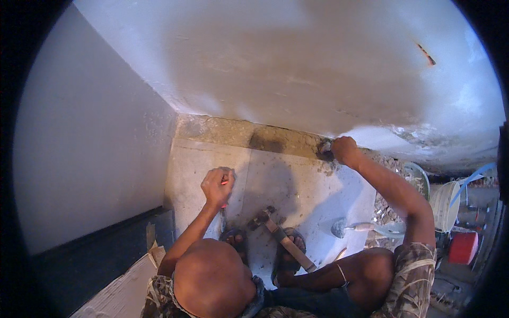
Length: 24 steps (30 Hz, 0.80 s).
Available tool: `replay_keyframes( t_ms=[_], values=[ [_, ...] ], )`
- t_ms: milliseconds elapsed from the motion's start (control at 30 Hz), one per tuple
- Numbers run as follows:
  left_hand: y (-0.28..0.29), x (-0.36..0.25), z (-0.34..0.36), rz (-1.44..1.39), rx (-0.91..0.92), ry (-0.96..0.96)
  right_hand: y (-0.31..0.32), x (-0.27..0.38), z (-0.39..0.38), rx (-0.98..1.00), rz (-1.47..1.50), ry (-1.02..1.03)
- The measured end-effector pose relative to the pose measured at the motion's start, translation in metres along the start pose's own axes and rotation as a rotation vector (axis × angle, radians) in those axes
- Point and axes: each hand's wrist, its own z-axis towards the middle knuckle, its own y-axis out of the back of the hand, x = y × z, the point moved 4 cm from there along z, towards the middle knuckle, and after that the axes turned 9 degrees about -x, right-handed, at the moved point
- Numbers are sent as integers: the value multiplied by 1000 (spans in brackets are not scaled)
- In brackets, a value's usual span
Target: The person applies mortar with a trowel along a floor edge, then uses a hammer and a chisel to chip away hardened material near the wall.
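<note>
My right hand (345, 152) is closed at the foot of the wall, to the right of centre. A dark, greyish piece (324, 149) shows at its fingertips, against the rough strip; its kind is unclear. Further left, above the pale floor slab, my left hand (217, 186) is wrapped round a red-handled tool (224, 205). Most of that tool is hidden by the fingers and wrist. The rough brown strip (222, 131) runs along the wall's base, with a dark damp patch in its middle.
Between my sandalled feet lies a hammer (289, 245) with a wooden handle. A trowel (339, 228) rests on the slab to the right. Beyond are rubble (386, 209), a whitish bucket (444, 206), a blue hose (473, 182) and a red container (463, 248). A grey wall (90, 132) bounds the left.
</note>
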Motion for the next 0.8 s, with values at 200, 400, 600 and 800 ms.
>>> replay_keyframes(
  t_ms=[200, 400, 600, 800],
  values=[
    [-2, -3, 1, -24, -12, -25, 81, 82, 65, -360, 314, 331],
    [0, -1, -3, 5, 24, 11, 53, 103, 99, -352, 356, 252],
    [5, -3, -1, 56, 30, -25, 47, 72, 58, -121, 252, 110],
    [-5, -9, 3, -6, 11, -3, 39, 83, 96, -485, 277, 163]
  ],
)
